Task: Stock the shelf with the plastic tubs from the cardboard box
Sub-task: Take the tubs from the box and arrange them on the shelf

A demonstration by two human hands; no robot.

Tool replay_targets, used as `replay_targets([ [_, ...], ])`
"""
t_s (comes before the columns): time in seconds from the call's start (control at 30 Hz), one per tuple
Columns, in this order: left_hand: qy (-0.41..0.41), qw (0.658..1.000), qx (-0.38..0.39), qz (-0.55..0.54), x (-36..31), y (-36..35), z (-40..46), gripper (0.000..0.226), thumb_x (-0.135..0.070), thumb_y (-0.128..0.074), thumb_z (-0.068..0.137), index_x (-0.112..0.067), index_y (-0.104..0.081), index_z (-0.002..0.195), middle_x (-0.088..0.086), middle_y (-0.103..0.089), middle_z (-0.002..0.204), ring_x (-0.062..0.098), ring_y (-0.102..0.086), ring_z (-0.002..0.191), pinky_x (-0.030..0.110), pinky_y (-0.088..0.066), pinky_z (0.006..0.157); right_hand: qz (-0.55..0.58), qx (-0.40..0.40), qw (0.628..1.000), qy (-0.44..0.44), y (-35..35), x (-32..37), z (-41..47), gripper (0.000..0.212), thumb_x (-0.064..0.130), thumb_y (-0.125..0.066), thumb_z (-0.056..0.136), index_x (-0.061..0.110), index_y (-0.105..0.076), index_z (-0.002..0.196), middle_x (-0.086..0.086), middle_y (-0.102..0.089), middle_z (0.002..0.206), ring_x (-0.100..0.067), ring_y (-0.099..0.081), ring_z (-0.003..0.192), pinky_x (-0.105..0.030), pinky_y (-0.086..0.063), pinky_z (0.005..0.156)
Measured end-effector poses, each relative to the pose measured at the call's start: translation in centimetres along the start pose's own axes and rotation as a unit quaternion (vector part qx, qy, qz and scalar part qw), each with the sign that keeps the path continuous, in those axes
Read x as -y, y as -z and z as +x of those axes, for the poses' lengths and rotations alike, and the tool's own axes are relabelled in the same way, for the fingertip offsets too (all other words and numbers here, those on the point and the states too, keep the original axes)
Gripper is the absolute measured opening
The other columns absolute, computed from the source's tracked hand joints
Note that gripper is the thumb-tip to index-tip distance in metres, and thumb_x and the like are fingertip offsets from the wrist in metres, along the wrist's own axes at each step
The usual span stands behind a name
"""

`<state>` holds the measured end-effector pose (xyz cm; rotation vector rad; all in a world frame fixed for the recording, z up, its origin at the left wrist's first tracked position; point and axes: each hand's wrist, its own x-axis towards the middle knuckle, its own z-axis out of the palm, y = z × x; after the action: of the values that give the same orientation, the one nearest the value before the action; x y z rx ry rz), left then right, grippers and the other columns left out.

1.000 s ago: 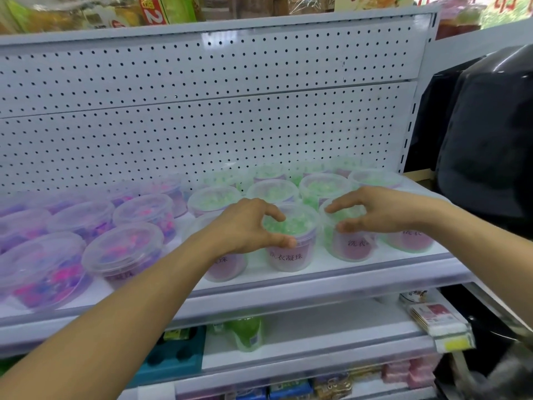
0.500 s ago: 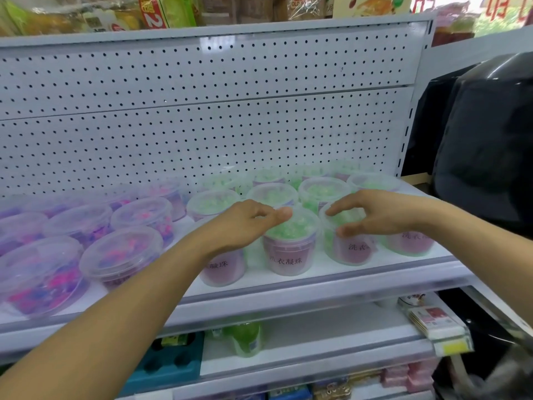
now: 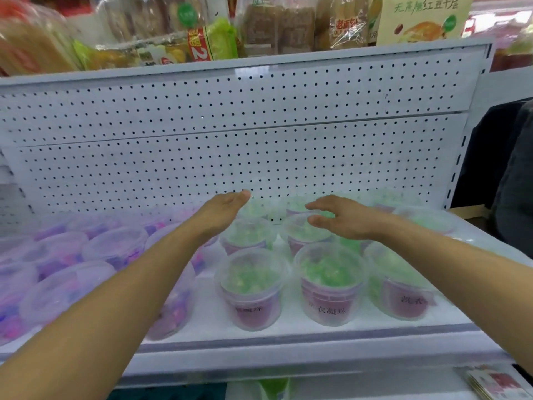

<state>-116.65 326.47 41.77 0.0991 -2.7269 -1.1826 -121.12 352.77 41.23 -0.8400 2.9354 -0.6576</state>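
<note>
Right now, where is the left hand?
Head view, centre: the open left hand hovers above the second-row clear green-bead tub, left of the right hand.

Two bare forearms enter from the lower corners, with no sleeve, watch, bracelet or glove on either. The left hand [image 3: 222, 212] and right hand [image 3: 340, 219] carry no rings, and the one fingernail that shows is short and unpainted.
</note>
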Motion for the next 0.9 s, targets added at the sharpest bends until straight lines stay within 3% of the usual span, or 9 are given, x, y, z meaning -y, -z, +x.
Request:
replay_targets([
  [0.2, 0.091, 0.995, 0.031, 0.029, 1.2, -1.2, 4.9, 0.073, -0.064, -0.027, 0.094, -0.015, -0.039, 0.146, 0.007, -0.032, 0.154, 0.027, -0.033, 0.140, 0.041, -0.023, 0.112, -0.007, 0.035, 0.998, -0.047, -1.2, -1.0, 4.7, 0.055, 0.051, -0.037, 0.098, 0.022, -0.042, 0.143, -0.003, -0.034, 0.153, -0.023, -0.035, 0.138, -0.035, -0.026, 0.113],
  [0.3, 0.127, 0.991, 0.033, 0.037, 1.5, -2.1, 6.3, 0.081, -0.067, -0.024, 0.093, -0.006, -0.040, 0.144, 0.013, -0.033, 0.153, 0.032, -0.034, 0.139, 0.043, -0.025, 0.111, -0.015, 0.038, 0.997, -0.063, -1.9, -1.6, 5.9, 0.042, 0.052, -0.031, 0.098, 0.023, -0.061, 0.104, -0.002, -0.060, 0.114, -0.025, -0.052, 0.110, -0.039, -0.040, 0.098],
  [0.37, 0.123, 0.991, 0.034, 0.039, 1.4, -2.5, 6.6, 0.084, -0.070, -0.024, 0.091, -0.006, -0.040, 0.143, 0.013, -0.033, 0.153, 0.032, -0.034, 0.138, 0.043, -0.026, 0.110, -0.012, 0.024, 0.998, -0.054, -2.2, -1.8, 6.1, 0.039, 0.052, -0.031, 0.099, 0.026, -0.056, 0.085, 0.004, -0.058, 0.092, -0.022, -0.052, 0.093, -0.037, -0.042, 0.087],
  [0.47, 0.127, 0.991, 0.040, 0.030, 1.5, -2.3, 6.5, 0.080, -0.070, -0.027, 0.091, -0.012, -0.042, 0.143, 0.009, -0.035, 0.153, 0.029, -0.035, 0.137, 0.042, -0.027, 0.110, -0.010, 0.038, 0.998, -0.038, -2.1, -1.7, 6.0, 0.044, 0.051, -0.032, 0.099, 0.021, -0.062, 0.111, 0.001, -0.060, 0.117, -0.022, -0.052, 0.112, -0.035, -0.038, 0.097],
  [0.53, 0.110, 0.993, 0.036, 0.019, 1.7, -1.6, 5.9, 0.069, -0.066, -0.032, 0.092, -0.015, -0.051, 0.135, 0.006, -0.044, 0.143, 0.026, -0.044, 0.125, 0.038, -0.032, 0.102, 0.002, 0.030, 0.999, -0.040, -1.8, -1.5, 5.6, 0.053, 0.051, -0.036, 0.098, 0.015, -0.053, 0.133, -0.003, -0.048, 0.142, -0.022, -0.044, 0.130, -0.035, -0.032, 0.108],
  [0.6, 0.063, 0.998, 0.012, 0.030, 2.1, -0.7, 4.8, 0.060, -0.062, -0.041, 0.092, -0.017, -0.056, 0.127, 0.003, -0.051, 0.134, 0.022, -0.048, 0.113, 0.032, -0.034, 0.090, 0.027, 0.004, 0.999, -0.031, -1.6, -1.3, 4.7, 0.055, 0.051, -0.042, 0.096, 0.022, -0.044, 0.142, 0.000, -0.034, 0.152, -0.018, -0.036, 0.137, -0.030, -0.026, 0.111],
  [0.7, -0.014, 0.995, -0.011, 0.099, 3.2, 0.2, 2.0, 0.059, -0.061, -0.048, 0.089, -0.021, -0.055, 0.132, 0.000, -0.051, 0.140, 0.018, -0.050, 0.124, 0.028, -0.035, 0.090, 0.020, -0.021, 1.000, 0.005, -1.4, -1.0, 2.6, 0.047, 0.050, -0.050, 0.093, 0.032, -0.051, 0.136, 0.008, -0.039, 0.148, -0.011, -0.038, 0.134, -0.023, -0.026, 0.104],
  [0.77, -0.036, 0.988, 0.018, 0.147, 3.9, 0.3, 0.4, 0.057, -0.062, -0.049, 0.088, -0.023, -0.059, 0.128, -0.003, -0.053, 0.139, 0.016, -0.051, 0.123, 0.027, -0.035, 0.090, 0.019, -0.018, 1.000, 0.010, -1.6, -0.7, 1.4, 0.038, 0.049, -0.054, 0.091, 0.035, -0.060, 0.126, 0.011, -0.047, 0.141, -0.008, -0.044, 0.127, -0.023, -0.032, 0.102],
  [0.9, -0.032, 0.979, 0.048, 0.193, 4.0, 0.1, -0.7, 0.056, -0.057, -0.062, 0.083, -0.020, -0.062, 0.125, -0.001, -0.053, 0.139, 0.018, -0.053, 0.122, 0.027, -0.038, 0.092, -0.002, 0.011, 1.000, 0.006, -2.2, 0.4, 0.2, 0.030, 0.037, -0.054, 0.094, 0.024, -0.068, 0.117, 0.011, -0.058, 0.132, -0.013, -0.055, 0.118, -0.026, -0.040, 0.096],
])
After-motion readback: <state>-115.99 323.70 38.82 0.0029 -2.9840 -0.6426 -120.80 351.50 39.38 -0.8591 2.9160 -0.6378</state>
